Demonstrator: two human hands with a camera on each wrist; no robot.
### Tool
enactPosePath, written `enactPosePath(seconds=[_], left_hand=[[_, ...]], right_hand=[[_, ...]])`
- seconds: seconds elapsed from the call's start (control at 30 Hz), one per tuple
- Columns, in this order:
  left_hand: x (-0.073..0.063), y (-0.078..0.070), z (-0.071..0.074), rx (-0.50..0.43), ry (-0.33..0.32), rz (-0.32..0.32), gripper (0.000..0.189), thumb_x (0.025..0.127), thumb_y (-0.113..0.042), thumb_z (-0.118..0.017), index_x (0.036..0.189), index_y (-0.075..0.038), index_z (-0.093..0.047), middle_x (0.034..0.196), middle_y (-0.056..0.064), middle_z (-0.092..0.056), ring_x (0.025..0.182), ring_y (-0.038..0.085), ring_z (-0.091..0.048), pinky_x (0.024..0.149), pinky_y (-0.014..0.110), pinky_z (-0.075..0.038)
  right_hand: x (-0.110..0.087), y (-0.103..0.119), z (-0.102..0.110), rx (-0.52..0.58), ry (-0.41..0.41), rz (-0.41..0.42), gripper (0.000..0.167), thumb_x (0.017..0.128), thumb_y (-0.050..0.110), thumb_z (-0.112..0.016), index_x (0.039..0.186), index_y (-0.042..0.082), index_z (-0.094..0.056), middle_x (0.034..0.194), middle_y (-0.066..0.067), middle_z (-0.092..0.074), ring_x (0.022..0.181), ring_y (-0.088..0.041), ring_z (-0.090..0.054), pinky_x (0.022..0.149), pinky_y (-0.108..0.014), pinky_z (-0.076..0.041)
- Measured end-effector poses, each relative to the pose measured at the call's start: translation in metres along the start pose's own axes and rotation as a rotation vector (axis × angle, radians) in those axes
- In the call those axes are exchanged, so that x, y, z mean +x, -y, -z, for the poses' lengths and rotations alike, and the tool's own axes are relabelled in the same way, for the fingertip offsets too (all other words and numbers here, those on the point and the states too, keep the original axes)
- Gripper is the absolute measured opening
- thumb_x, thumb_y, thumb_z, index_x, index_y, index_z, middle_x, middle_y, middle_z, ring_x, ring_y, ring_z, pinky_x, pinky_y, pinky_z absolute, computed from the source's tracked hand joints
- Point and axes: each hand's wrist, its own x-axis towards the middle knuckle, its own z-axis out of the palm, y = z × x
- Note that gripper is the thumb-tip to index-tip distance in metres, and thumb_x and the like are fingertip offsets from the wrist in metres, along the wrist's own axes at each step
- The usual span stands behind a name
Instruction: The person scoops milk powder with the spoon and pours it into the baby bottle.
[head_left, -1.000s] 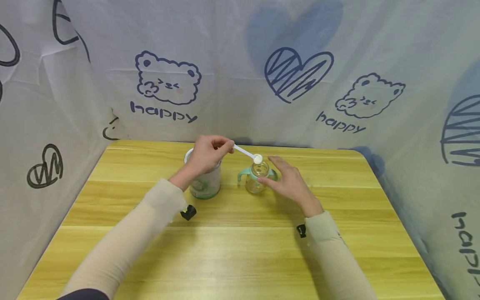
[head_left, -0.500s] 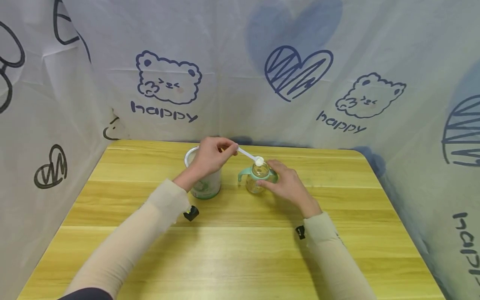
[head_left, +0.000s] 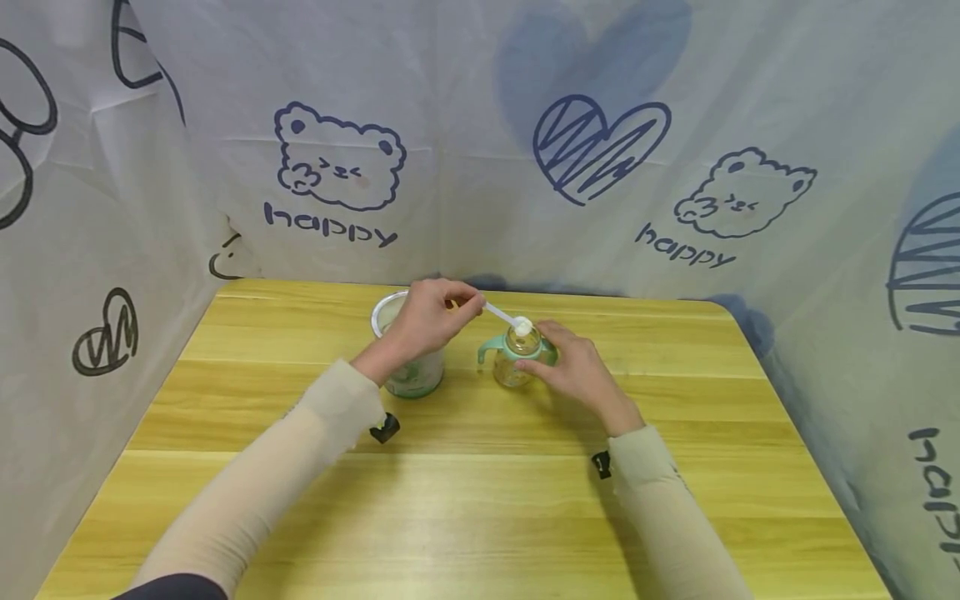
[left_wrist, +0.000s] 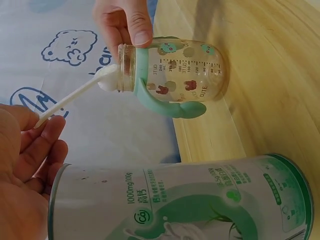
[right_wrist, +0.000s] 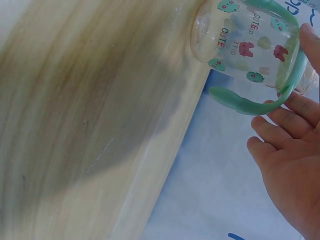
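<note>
My left hand [head_left: 433, 321] pinches the thin handle of a white scoop [head_left: 501, 314] between thumb and fingers. White powder [left_wrist: 107, 77] heaps in the scoop's bowl, which is at the open mouth of a clear baby bottle [left_wrist: 185, 75]. The bottle stands upright and has a mint-green collar with two handles [left_wrist: 170, 107]. Around its neck and collar, the thumb and fingers of my right hand [head_left: 581, 371] hold it from the right. An open milk powder can [head_left: 415, 377], white and green, stands left of the bottle, partly hidden under my left hand and wrist.
Everything stands on a light wooden table [head_left: 480, 500], near its back edge. A white cloth [head_left: 465, 192] with bear and heart drawings hangs behind and at the sides. Small black devices [head_left: 385, 427] sit at both wrists.
My left hand has moved a little right and down, bringing the scoop of powder to the bottle's mouth. My right hand has closed in on the bottle's neck.
</note>
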Motion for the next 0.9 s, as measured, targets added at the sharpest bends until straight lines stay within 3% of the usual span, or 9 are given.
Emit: enactPosePath(seconds=[0.1, 0.2, 0.47, 0.73, 0.9], left_hand=[[-0.0008, -0.0004, -0.0016, 0.034, 0.006, -0.048, 0.02, 0.102, -0.018, -0.07, 0.109, -0.004, -0.081, 0.103, 0.01, -0.081, 0.092, 0.023, -0.07, 0.083, 0.039, -0.058], [-0.0024, -0.0013, -0.0028, 0.054, 0.012, -0.106, 0.019, 0.1, -0.015, -0.071, 0.109, -0.002, -0.081, 0.101, 0.012, -0.08, 0.092, 0.028, -0.071, 0.079, 0.043, -0.059], [-0.0051, -0.0001, -0.0047, 0.114, 0.024, -0.319, 0.013, 0.097, -0.009, -0.074, 0.104, -0.001, -0.082, 0.098, 0.013, -0.081, 0.091, 0.028, -0.07, 0.074, 0.038, -0.059], [-0.0079, 0.0019, -0.0026, 0.119, 0.048, -0.376, 0.01, 0.094, -0.008, -0.078, 0.101, -0.003, -0.083, 0.092, 0.01, -0.081, 0.087, 0.024, -0.068, 0.073, 0.04, -0.059], [-0.0097, 0.0008, -0.0014, 0.164, 0.056, -0.489, 0.008, 0.092, -0.006, -0.08, 0.098, -0.004, -0.084, 0.091, 0.007, -0.082, 0.087, 0.022, -0.068, 0.075, 0.033, -0.059]], right_hand=[[0.0001, 0.0001, 0.0001, -0.002, -0.004, 0.004, 0.078, 0.093, 0.043, -0.08, 0.153, 0.003, -0.052, 0.159, -0.027, -0.049, 0.148, -0.046, -0.046, 0.121, -0.059, -0.038], [0.0, 0.0002, 0.0003, 0.0, -0.004, 0.006, 0.076, 0.093, 0.044, -0.08, 0.153, 0.005, -0.053, 0.159, -0.025, -0.049, 0.147, -0.046, -0.047, 0.121, -0.06, -0.039], [0.001, -0.0013, 0.0002, 0.004, -0.001, 0.002, 0.072, 0.093, 0.045, -0.08, 0.152, 0.01, -0.056, 0.159, -0.021, -0.051, 0.148, -0.043, -0.048, 0.121, -0.059, -0.039], [0.0011, -0.0015, 0.0002, -0.008, -0.01, 0.007, 0.075, 0.092, 0.045, -0.08, 0.152, 0.007, -0.055, 0.157, -0.022, -0.052, 0.146, -0.043, -0.049, 0.121, -0.057, -0.039], [0.001, -0.0024, -0.0001, -0.007, -0.005, 0.001, 0.078, 0.093, 0.047, -0.079, 0.153, 0.004, -0.053, 0.159, -0.023, -0.051, 0.148, -0.043, -0.048, 0.121, -0.057, -0.039]])
